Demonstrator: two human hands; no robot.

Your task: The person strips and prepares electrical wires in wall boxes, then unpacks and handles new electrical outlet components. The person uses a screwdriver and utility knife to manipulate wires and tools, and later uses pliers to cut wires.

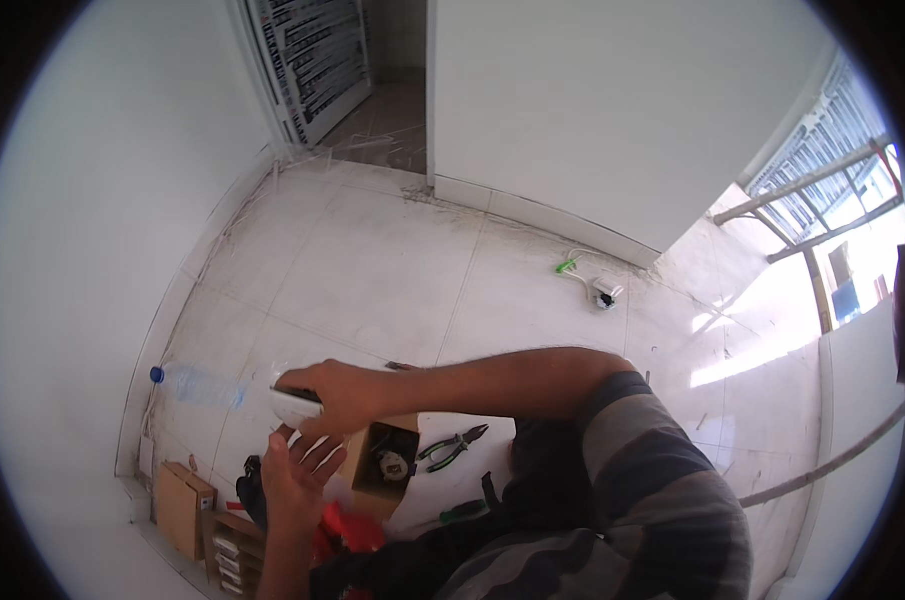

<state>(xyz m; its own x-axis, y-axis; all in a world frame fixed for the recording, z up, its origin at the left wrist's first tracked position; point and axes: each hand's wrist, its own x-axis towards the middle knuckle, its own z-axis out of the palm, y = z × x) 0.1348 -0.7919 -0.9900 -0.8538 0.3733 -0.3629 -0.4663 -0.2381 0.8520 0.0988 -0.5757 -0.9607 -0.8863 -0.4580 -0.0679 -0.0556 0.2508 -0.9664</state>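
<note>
My right hand (338,398) reaches across from the right and grips a white, smooth-sided piece with a dark strip (298,408). Its exact kind cannot be made out, as the fingers cover part of it. Just below it is my left hand (298,478), palm up with the fingers spread; the fingertips are close to the piece, but whether they touch it is unclear. Beside the hands stands an open cardboard box (380,482) with a round white-and-dark part (392,465) inside. Pliers (452,448) with green-and-black handles lie to the right of that box.
A clear plastic bottle (197,383) with a blue cap lies by the left wall. Cardboard boxes (184,508) are at lower left, near a red item (350,528). A green-handled tool (465,511) lies close to me. Farther off are a white device (606,291) with a cable and a ladder (802,205).
</note>
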